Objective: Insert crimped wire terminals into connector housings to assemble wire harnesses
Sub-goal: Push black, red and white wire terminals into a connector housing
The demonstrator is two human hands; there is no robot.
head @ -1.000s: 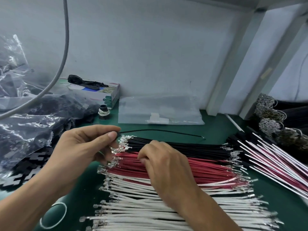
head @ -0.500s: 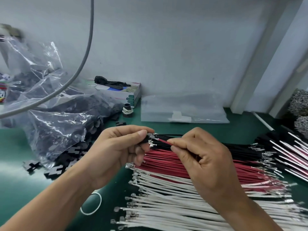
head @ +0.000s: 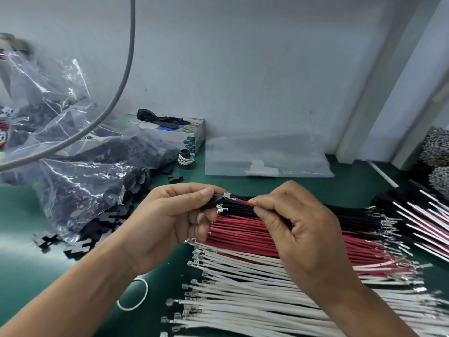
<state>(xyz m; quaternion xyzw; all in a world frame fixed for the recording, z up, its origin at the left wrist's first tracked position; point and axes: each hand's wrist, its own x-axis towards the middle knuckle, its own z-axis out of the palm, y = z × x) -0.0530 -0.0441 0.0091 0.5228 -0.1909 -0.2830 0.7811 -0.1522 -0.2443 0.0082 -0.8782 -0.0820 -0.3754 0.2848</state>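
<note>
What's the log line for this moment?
left hand: holds black housing | right hand: pinches red wire | terminal: at housing

we cannot see the black connector housing [head: 213,202] whole; the left hand [head: 170,222] covers most of it. the right hand [head: 298,229] hides the middle of the red wire [head: 244,203]. the white wires [head: 267,310] run off the bottom edge, and the far-right bundles [head: 436,149] are blurred.

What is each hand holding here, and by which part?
Left hand pinches the black housing by its body. Right hand pinches the red wire just behind its terminal.
</note>
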